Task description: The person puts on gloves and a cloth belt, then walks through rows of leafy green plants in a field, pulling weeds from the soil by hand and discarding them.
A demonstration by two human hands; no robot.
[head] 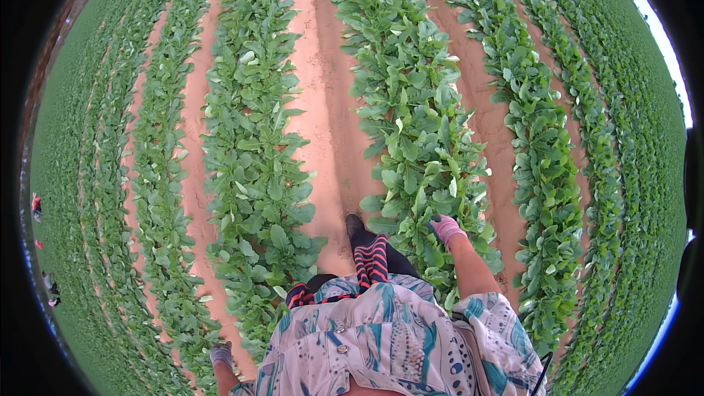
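My right hand (pixel 444 228), in a pink glove with a dark palm side, reaches down into the leafy green plants (pixel 421 198) of the row right of the furrow. Leaves hide its fingertips, so whether it grips anything cannot be made out. My left hand (pixel 221 353), in a greyish glove, is low at the left, over the edge of another leafy row (pixel 181 308). Its fingers are small and unclear in the view.
A bare soil furrow (pixel 333 176) runs ahead between two crop rows, with my dark shoe (pixel 355 224) in it. A striped cloth (pixel 371 260) hangs at my waist. More rows lie on both sides. Several small figures, perhaps people, are at the far left edge.
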